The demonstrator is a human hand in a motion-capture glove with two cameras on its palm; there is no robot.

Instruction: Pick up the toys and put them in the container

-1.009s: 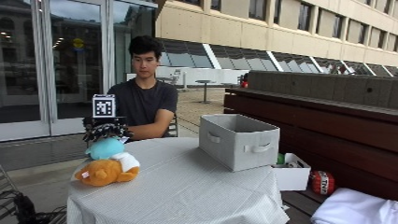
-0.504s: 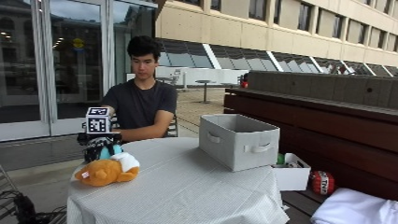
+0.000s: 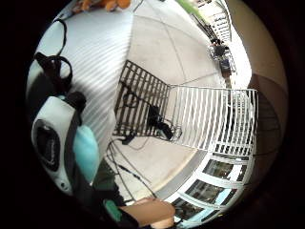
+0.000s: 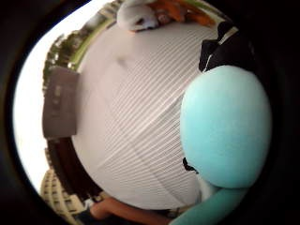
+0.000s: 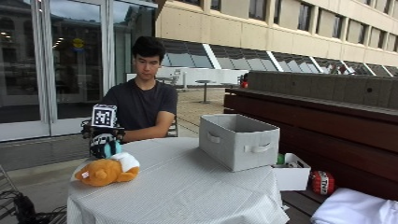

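— Where's the turquoise plush toy?
— In the gloved right hand, grip curled round it, just behind the orange plush on the counter.
— The container?
— Well apart, across the counter.

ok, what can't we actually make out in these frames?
- Container interior: outside view, hidden by its walls.
- Teal toy: outside view, mostly covered by the gloved hand; thumb-side palm view crops it at the edge.
- Finger contact on the teal toy: no view shows it plainly.
- Orange toy: cut off at both palm views' edges.
- Items in the white box: too small.
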